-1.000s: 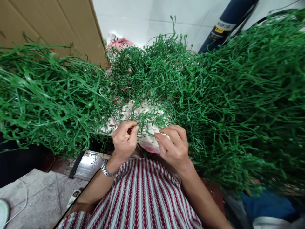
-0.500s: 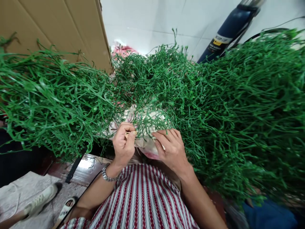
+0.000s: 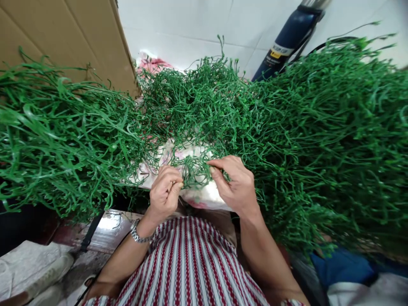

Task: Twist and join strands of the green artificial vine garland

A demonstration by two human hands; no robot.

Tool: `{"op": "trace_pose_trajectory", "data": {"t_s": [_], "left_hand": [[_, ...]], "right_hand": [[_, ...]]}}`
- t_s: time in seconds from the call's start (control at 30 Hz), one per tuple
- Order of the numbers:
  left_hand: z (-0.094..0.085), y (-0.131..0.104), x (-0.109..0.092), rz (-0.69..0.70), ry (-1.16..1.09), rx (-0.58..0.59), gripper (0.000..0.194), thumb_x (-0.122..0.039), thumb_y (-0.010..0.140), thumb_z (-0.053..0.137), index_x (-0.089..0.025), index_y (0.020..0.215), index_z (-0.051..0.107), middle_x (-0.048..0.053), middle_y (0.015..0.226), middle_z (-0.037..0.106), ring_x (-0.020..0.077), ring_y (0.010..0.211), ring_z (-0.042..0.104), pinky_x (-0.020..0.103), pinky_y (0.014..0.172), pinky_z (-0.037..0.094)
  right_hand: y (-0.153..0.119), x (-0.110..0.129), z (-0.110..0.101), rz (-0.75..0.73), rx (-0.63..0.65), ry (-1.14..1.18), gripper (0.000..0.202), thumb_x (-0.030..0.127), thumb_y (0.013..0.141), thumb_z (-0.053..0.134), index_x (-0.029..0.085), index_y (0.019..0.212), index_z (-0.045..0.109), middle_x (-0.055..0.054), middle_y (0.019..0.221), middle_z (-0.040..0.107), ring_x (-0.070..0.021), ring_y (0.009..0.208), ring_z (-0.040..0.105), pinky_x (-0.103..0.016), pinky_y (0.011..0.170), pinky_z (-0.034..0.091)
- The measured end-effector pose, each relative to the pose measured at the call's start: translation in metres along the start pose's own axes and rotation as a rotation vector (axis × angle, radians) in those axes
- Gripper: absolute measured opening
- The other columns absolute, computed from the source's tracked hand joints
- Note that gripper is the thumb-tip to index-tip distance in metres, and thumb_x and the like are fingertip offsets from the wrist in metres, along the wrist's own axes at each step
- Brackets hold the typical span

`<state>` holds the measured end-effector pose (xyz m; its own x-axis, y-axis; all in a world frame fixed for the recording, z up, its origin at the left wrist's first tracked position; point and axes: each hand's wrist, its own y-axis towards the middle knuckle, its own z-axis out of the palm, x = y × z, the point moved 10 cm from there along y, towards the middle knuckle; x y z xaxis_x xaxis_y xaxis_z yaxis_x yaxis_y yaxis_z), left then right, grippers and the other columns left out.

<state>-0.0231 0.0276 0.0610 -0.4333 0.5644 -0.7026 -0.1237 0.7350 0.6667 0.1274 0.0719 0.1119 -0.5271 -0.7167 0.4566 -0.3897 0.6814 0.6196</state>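
In my lap, a small sprig of thin green plastic stems (image 3: pixel 193 170) spans the gap between my hands. My left hand (image 3: pixel 165 191) is closed in a pinch at its left end. The thumb and fingertips of my right hand (image 3: pixel 236 182) are pinched at the sprig's right side, and the fine strands there are hard to tell apart. Beneath both hands lies a whitish sheet with pink marks (image 3: pixel 204 194). Large tangled heaps of similar green plastic stems surround it: a left heap (image 3: pixel 63 140), a back heap (image 3: pixel 207 95) and a right heap (image 3: pixel 334 148).
A cardboard box (image 3: pixel 63 38) stands at the back left, against a white tiled wall (image 3: pixel 191 29). Behind the right heap leans a dark blue bottle (image 3: pixel 280 42). Another person's shoe (image 3: pixel 52 272) is at the lower left. Blue fabric (image 3: pixel 342 265) shows at the lower right.
My right hand has lifted a little and turned, its pinch now higher on the strands. My left hand stays pinched in nearly the same place. The whole view has shifted slightly.
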Motion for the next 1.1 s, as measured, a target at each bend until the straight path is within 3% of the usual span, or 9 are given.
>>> {"op": "trace_pose_trajectory", "data": {"t_s": [0.13, 0.23, 0.37, 0.53, 0.73, 0.9, 1.0, 1.1], "left_hand": [[-0.003, 0.002, -0.018, 0.062, 0.168, -0.01, 0.02, -0.011, 0.077, 0.052, -0.017, 0.096, 0.056, 0.006, 0.087, 0.059, 0.0192, 0.086, 0.054, 0.038, 0.079, 0.043], [0.0, 0.007, -0.038, 0.115, 0.274, 0.024, 0.026, -0.016, 0.074, 0.055, -0.017, 0.1, 0.057, 0.008, 0.089, 0.06, 0.0211, 0.086, 0.054, 0.041, 0.08, 0.04], [-0.001, 0.013, -0.047, 0.06, 0.262, 0.085, 0.028, -0.022, 0.072, 0.055, -0.018, 0.099, 0.058, 0.008, 0.089, 0.06, 0.0224, 0.084, 0.054, 0.042, 0.078, 0.039], [-0.013, 0.016, -0.046, 0.004, 0.209, 0.046, 0.025, -0.018, 0.074, 0.049, -0.019, 0.096, 0.061, 0.007, 0.086, 0.06, 0.0219, 0.085, 0.055, 0.042, 0.079, 0.04], [0.011, 0.018, -0.041, 0.03, 0.262, 0.166, 0.013, -0.017, 0.076, 0.059, -0.017, 0.088, 0.06, 0.004, 0.08, 0.061, 0.018, 0.079, 0.054, 0.036, 0.074, 0.041], [0.012, 0.014, -0.03, -0.012, 0.222, 0.094, 0.009, -0.01, 0.079, 0.052, -0.017, 0.079, 0.057, 0.002, 0.075, 0.06, 0.0154, 0.075, 0.054, 0.033, 0.072, 0.042], [0.009, 0.013, -0.025, -0.019, 0.212, 0.077, 0.011, -0.009, 0.079, 0.051, -0.017, 0.082, 0.058, 0.003, 0.077, 0.061, 0.0152, 0.076, 0.055, 0.032, 0.075, 0.043], [0.016, 0.012, -0.026, 0.029, 0.24, 0.164, 0.014, -0.007, 0.079, 0.049, -0.017, 0.081, 0.058, 0.002, 0.07, 0.058, 0.0139, 0.069, 0.053, 0.031, 0.07, 0.042]], "right_hand": [[-0.003, 0.005, -0.004, -0.055, -0.077, 0.002, 0.009, 0.014, 0.08, 0.056, 0.017, 0.086, 0.062, -0.004, 0.074, 0.064, -0.0168, 0.074, 0.058, -0.033, 0.07, 0.048], [-0.006, 0.016, -0.01, -0.138, -0.156, -0.056, 0.009, 0.013, 0.078, 0.057, 0.017, 0.085, 0.061, -0.005, 0.074, 0.062, -0.0172, 0.075, 0.058, -0.034, 0.074, 0.049], [-0.009, 0.024, -0.012, -0.198, -0.202, -0.201, 0.013, 0.012, 0.077, 0.058, 0.02, 0.087, 0.06, -0.002, 0.071, 0.061, -0.016, 0.07, 0.057, -0.035, 0.076, 0.049], [-0.011, 0.027, -0.006, -0.226, -0.168, -0.288, 0.015, 0.013, 0.077, 0.06, 0.021, 0.09, 0.06, -0.001, 0.068, 0.061, -0.0155, 0.068, 0.055, -0.034, 0.076, 0.047], [-0.015, 0.033, 0.003, -0.229, -0.142, -0.259, 0.014, 0.015, 0.078, 0.061, 0.022, 0.09, 0.061, 0.0, 0.069, 0.061, -0.0149, 0.07, 0.055, -0.035, 0.078, 0.046], [-0.019, 0.032, 0.007, -0.193, -0.121, -0.169, 0.013, 0.016, 0.078, 0.061, 0.02, 0.09, 0.062, -0.001, 0.071, 0.062, -0.0156, 0.072, 0.056, -0.035, 0.077, 0.047], [-0.016, 0.028, 0.0, -0.143, -0.109, -0.075, 0.018, 0.017, 0.077, 0.062, 0.019, 0.095, 0.062, -0.004, 0.08, 0.063, -0.0172, 0.078, 0.058, -0.035, 0.075, 0.048], [-0.012, 0.035, -0.009, -0.188, -0.099, -0.013, 0.032, 0.023, 0.078, 0.062, 0.021, 0.11, 0.058, -0.007, 0.1, 0.062, -0.0209, 0.093, 0.058, -0.038, 0.082, 0.048]]}}
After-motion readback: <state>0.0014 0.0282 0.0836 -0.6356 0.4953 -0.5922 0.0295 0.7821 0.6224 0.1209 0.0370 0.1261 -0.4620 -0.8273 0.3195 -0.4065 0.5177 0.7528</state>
